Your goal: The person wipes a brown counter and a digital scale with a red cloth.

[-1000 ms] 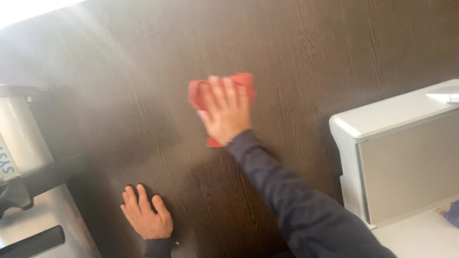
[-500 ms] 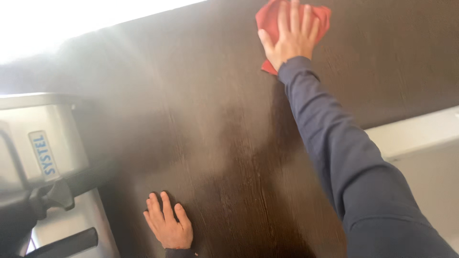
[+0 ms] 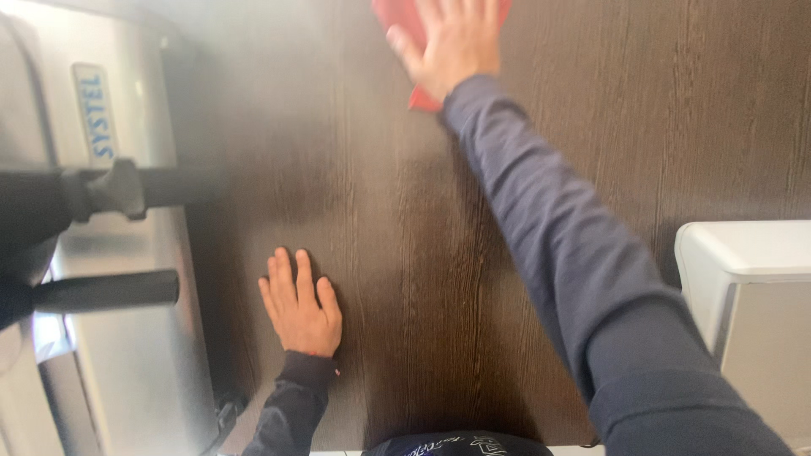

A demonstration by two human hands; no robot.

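So it's a dark brown wood-grain surface filling pretty much the whole frame, grain lines running up and down the picture, with a washed-out glare haze over the upper left part.

Right hand is way up at the top centre of the frame, arm stretched out in a dark blue-grey sleeve that runs diagonally from the lower right. The hand is spread flat, fingers apart, pressing down on a red cloth. Most of the cloth is under the palm or cut off by the top edge, you only see a red corner poking out just below the heel of the hand and a bit more at the upper edge. So it's pinned flat rather than pinched or grabbed. It's a bit motion-blurred too.

Left hand is in the lower left-centre, also lying flat on the wood, fingers extended and slightly apart, holding nothing. Just the palm resting on the surface, dark cuff at the wrist.

Along the left side there's a shiny stainless steel machine with a small label plate near the top, and two black handles sticking out from the left edge, one above the other. Left hand is near it but not touching.

Lower right has a white boxy appliance with rounded corners, well apart from both hands.
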